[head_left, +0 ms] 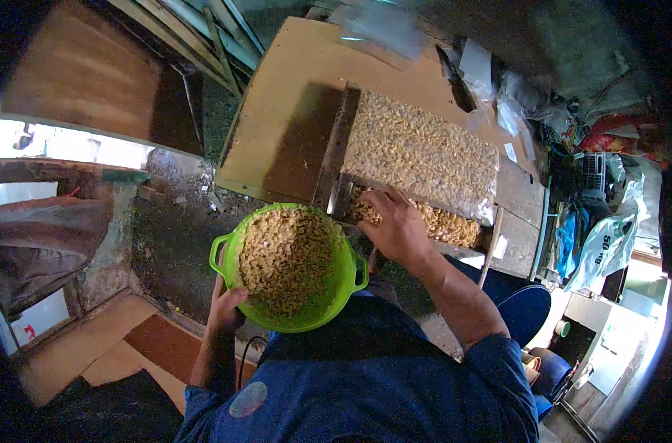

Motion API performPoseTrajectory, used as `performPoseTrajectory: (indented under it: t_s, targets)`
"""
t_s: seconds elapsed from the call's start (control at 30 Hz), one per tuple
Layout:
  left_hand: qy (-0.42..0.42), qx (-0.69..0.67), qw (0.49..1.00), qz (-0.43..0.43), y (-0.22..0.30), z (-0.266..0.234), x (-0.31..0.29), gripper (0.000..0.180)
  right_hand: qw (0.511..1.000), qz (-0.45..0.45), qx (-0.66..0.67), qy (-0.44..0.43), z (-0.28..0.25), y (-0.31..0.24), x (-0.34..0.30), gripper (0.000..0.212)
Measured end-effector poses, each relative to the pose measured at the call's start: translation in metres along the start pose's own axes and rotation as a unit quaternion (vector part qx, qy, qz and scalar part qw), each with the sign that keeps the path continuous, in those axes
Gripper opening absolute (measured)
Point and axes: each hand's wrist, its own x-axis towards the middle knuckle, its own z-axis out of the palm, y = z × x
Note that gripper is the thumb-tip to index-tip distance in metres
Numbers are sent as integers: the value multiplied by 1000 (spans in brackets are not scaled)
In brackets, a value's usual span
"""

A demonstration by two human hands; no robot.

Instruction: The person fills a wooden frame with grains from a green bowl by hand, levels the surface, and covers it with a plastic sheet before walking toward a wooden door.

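My left hand (226, 304) is closed on the left side of a lime-green two-handled basin (327, 301), its thumb over the rim. Pale split beans, like soybeans (284, 251), fill much of the basin, which is held in front of my body. Just right of it, my right hand (396, 227) reaches down into a narrow wooden tray (340, 198). Its bent fingers are apart and touch the loose beans (450, 225) there; the fingertips are partly hidden. Directly behind lies a flat, wide slab of packed beans (424, 144) that looks covered in clear plastic.
The tray and slab rest on a tan board tabletop (277, 103). A thin wooden stick (491, 247) leans at the tray's right end. Plastic sheets (509, 111) lie at the far right. A dark blue round container (524, 314) stands beside my right arm.
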Motion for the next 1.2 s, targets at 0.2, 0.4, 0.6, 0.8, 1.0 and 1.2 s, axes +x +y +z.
performPoseTrajectory:
  t_s: [0.2, 0.4, 0.6, 0.8, 1.0, 1.2]
  targets:
    - [-58, 53, 995, 62, 4, 8, -6, 98, 992, 82, 93, 28, -9, -21, 4, 33]
    - [-117, 54, 986, 108, 15, 30, -13, 103, 939, 107, 288, -153, 7, -80, -7, 31]
    - [-92, 85, 987, 99, 22, 45, -20, 108, 947, 74, 219, -224, 75, -102, -17, 47]
    - [-109, 91, 983, 117, 10, 32, -14, 110, 903, 32, 295, -312, 114, -123, -31, 44]
    - [-101, 103, 982, 120, 19, 37, -22, 110, 816, 74, 321, -475, 95, -126, -10, 36]
    - [-112, 124, 972, 164, 17, 34, -13, 109, 610, 395, 618, -299, 49, -118, -5, 40]
